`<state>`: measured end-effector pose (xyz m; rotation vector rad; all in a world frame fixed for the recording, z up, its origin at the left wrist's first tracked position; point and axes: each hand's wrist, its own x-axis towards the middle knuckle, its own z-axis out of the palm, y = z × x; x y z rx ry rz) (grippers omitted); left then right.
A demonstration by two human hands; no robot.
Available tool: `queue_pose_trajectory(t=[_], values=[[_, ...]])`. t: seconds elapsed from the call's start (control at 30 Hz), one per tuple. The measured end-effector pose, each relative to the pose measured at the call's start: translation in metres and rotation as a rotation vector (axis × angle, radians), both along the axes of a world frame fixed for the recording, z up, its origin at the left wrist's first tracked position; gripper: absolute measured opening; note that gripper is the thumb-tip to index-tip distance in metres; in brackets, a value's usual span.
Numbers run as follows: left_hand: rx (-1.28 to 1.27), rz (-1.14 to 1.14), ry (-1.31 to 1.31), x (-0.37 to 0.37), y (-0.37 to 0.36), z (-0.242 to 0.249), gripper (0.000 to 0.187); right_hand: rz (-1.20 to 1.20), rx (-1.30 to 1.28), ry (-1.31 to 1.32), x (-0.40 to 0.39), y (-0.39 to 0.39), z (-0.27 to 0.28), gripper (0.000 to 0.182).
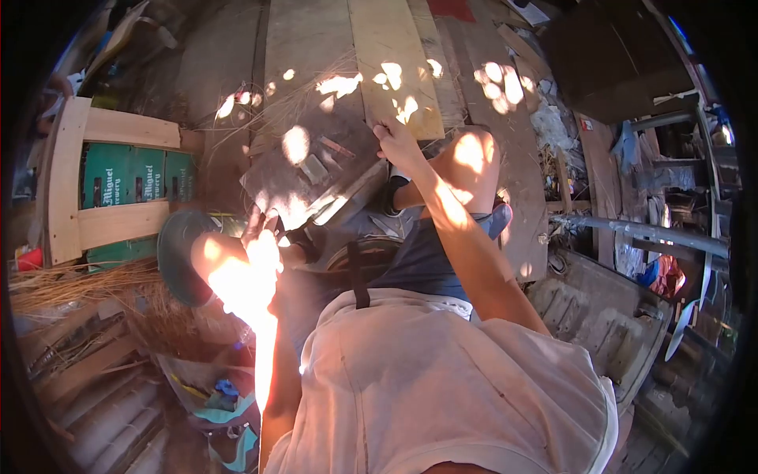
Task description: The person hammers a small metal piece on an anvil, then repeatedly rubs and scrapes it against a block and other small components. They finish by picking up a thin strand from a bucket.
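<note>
A dark, dusty flat panel (324,150) lies tilted in front of my lap. On its upper face are a small pale block (313,170) and a short brownish strip (337,148). My right hand (397,147) is closed at the panel's right corner, thumb side up. At the near left corner, my left hand (264,237) has its fingers bent against the edge; strong sunlight washes out much of it. A pale edge piece (347,197) runs along the panel's near side. What lies under the panel is hidden.
Wooden planks (308,39) with thin dry strands form the floor ahead. Green boxes in a wooden frame (118,124) stand left, above straw strands (87,286). An open bag (209,411) sits lower left. Right are a worn grey plastic piece (592,316) and a metal pipe (639,231).
</note>
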<state>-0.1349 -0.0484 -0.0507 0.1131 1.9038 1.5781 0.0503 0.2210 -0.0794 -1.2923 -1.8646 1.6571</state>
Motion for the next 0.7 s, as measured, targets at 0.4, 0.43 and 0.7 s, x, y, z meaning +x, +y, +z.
queue_pose_trajectory(t=[0.4, 0.43, 0.7], values=[[0.139, -0.065, 0.149, 0.027, -0.019, 0.053, 0.033, -0.156, 0.197, 0.17, 0.015, -0.026, 0.002, 0.028], [0.152, -0.069, 0.165, 0.033, -0.022, 0.059, 0.033, -0.168, 0.205, 0.149, 0.018, -0.028, 0.006, 0.023], [0.24, -0.099, 0.29, 0.061, -0.046, 0.098, 0.033, -0.04, -0.283, 0.622, 0.012, -0.107, 0.121, 0.013]])
